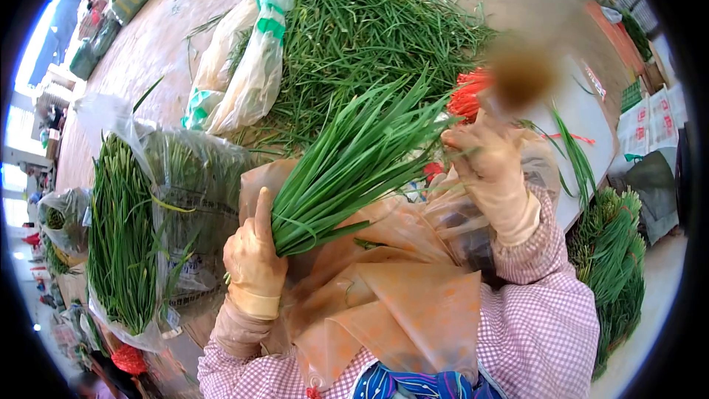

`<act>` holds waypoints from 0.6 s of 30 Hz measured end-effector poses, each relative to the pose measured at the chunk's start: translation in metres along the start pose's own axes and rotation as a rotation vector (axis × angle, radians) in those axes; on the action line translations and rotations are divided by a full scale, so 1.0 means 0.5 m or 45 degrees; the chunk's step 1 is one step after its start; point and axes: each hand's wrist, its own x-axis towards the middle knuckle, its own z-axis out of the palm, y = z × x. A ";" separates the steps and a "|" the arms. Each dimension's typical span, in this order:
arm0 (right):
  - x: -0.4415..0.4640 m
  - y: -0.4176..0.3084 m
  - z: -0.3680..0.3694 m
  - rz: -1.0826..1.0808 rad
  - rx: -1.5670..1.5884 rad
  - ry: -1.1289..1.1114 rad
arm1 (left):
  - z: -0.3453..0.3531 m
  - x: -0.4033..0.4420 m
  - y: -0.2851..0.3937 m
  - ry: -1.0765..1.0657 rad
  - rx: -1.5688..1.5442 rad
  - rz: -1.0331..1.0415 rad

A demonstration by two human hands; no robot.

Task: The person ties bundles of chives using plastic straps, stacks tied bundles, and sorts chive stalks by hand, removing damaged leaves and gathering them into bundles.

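Observation:
My left hand [255, 266], in a pale rubber glove, is closed round the base of a bunch of garlic chives [354, 166], its index finger stretched up along the side. The long green leaves fan out up and to the right. My right hand [484, 159], gloved too, is beside the leaf tips with its fingers bent together. What it pinches, if anything, is too small to make out. Just above it is a bundle of red ties [469, 94]. A brownish plastic apron [391, 303] covers my lap below the bunch.
A large heap of loose green leaves [369, 22] lies ahead, with a white and green plastic bag [255, 59] at its left. Packed chives [122, 229] stand in clear plastic on the left. Tied bundles [613, 266] lie at right beside a white board [583, 125].

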 end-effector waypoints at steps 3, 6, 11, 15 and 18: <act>-0.009 -0.012 -0.051 0.674 1.079 0.390 | -0.002 -0.002 0.005 0.013 0.098 0.036; 0.006 -0.059 -0.069 1.065 1.494 0.555 | 0.002 0.009 0.005 0.043 0.133 0.071; 0.042 -0.118 -0.025 -0.083 1.055 0.280 | 0.008 0.014 0.010 0.069 0.192 0.120; 0.065 -0.049 0.025 0.935 1.685 0.416 | -0.003 0.002 -0.006 0.103 0.186 0.174; 0.077 0.002 0.024 0.884 1.743 0.260 | 0.003 -0.016 -0.024 0.163 0.125 0.156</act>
